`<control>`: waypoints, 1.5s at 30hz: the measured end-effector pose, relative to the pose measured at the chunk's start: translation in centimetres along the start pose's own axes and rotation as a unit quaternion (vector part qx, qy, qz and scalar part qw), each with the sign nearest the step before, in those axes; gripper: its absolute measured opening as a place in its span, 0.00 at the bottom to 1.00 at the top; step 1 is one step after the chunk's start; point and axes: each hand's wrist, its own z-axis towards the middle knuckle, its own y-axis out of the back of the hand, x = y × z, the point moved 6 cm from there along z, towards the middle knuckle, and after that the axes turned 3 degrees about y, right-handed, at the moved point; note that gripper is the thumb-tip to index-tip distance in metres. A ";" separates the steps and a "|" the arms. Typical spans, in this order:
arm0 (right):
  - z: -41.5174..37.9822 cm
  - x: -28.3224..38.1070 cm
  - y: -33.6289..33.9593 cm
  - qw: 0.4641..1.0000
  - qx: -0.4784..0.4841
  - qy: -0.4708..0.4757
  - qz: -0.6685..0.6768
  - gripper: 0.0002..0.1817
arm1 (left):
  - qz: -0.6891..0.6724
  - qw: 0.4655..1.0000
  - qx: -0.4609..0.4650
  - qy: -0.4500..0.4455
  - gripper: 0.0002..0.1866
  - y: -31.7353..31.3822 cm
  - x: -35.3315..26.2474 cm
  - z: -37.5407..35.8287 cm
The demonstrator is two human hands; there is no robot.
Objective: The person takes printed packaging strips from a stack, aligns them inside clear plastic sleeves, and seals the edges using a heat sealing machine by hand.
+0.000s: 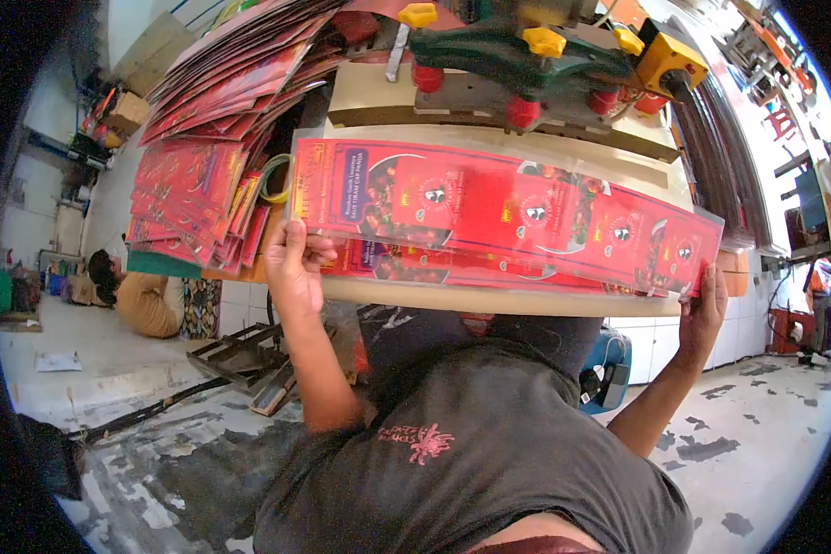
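A long red printed strip [489, 198] in clear plastic spans the space between my two hands, over the edge of a cream worktop [526, 301]. My left hand [295, 268] pinches its lower left corner between thumb and fingers. At the lower right corner, my right hand [704, 305] grips the same strip. Beneath it lies another red printed strip [406, 263], partly covered. Beyond the strips stands a machine with a dark green frame [489, 55], yellow knobs and red feet.
Stacks of red printed sheets [222, 92] and smaller red pieces [189, 198] lie at the left, beside a roll of tape [275, 179]. A yellow box [674, 63] sits at the machine's right. Another person [148, 295] is low at the far left.
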 end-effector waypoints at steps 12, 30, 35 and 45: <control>-0.5 2.5 -4.2 1.000 -0.010 0.005 0.015 0.20 | -0.020 0.997 -0.074 -0.011 0.12 0.2 0.1 -0.6; -0.7 2.5 -5.3 0.999 0.017 -0.018 0.027 0.14 | -0.036 0.995 -0.083 -0.042 0.09 0.9 0.3 -0.7; -0.7 2.4 -5.3 1.000 0.004 -0.015 0.027 0.14 | 0.043 0.990 -0.106 -0.080 0.11 0.7 -0.1 -0.9; -0.5 0.8 -4.1 0.994 0.032 -0.006 0.105 0.19 | -0.113 0.992 -0.044 -0.039 0.06 3.1 1.6 0.3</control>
